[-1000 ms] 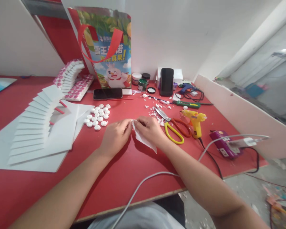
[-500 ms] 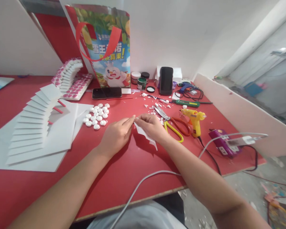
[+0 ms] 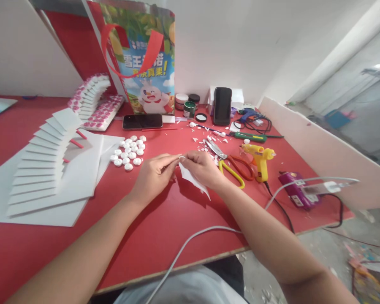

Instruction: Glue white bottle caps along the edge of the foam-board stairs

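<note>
My right hand (image 3: 203,166) is closed on a strip of white paper (image 3: 193,180), which hangs below the fingers toward the red table. My left hand (image 3: 155,176) meets it fingertip to fingertip, thumb and fingers pinched at the paper's upper end. A small curled bit of white shows there; the fingers cover the rest. To the left of my left hand lies a group of small white paper rolls (image 3: 132,155). Just beyond my right hand are scissors (image 3: 217,148) with a red and a yellow handle, among white paper scraps (image 3: 205,147).
Fanned folded white pieces (image 3: 39,158) rest on white sheets (image 3: 88,181) at left. A printed bag (image 3: 152,90) stands behind a phone (image 3: 142,122). To the right are a yellow glue gun (image 3: 260,162), a green-handled tool (image 3: 250,137) and a purple box (image 3: 299,192). A white cable (image 3: 198,233) crosses the front.
My left thumb has shifted at the fingertips, and a small curled white edge now shows there. The paper strip hangs a little straighter. The camera view has moved slightly.
</note>
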Demonstrator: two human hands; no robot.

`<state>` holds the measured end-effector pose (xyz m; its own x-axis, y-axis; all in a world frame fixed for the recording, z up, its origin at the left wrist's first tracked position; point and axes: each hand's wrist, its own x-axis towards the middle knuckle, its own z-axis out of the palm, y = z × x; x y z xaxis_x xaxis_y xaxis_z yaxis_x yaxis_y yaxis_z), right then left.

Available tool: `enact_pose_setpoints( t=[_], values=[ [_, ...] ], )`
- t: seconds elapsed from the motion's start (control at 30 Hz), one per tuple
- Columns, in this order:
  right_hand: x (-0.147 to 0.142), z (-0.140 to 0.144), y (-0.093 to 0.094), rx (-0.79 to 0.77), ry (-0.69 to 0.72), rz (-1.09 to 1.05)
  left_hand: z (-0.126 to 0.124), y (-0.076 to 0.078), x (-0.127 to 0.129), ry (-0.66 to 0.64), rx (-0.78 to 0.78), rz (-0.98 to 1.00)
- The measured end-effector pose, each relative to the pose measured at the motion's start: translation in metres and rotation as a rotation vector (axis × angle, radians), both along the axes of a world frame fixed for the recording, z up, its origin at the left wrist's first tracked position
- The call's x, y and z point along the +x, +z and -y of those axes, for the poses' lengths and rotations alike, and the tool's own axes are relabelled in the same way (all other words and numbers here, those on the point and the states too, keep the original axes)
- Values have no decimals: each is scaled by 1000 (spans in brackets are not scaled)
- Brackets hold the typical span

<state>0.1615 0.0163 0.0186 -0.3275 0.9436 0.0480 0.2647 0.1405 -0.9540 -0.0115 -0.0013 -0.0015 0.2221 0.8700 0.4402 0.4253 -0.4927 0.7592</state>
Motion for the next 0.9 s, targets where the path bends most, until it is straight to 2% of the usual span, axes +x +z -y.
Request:
enact_pose_setpoints(
  t=[0.27,0.5,0.57,0.67,0.77,0.83,0.9],
  values=[
    [5,0,-1,148,80,178,0,1,-4,-33,-29,-46],
    [4,4,8,100,36,179,-1,5,-4,1,88,-125],
    [5,3,11,-34,0,83,-1,4,-3,51,120,-139],
    [8,-2,13,-474,-37,-240,-1,4,-3,82,111,-135],
    [11,-8,8,-848,113,-532,-2,4,-3,67,92,-133],
    [11,-10,5,-950,230,-592,-2,3,-4,68,94,-135],
    [11,-10,5,-982,254,-592,-3,3,-4,67,98,-135]
  ],
)
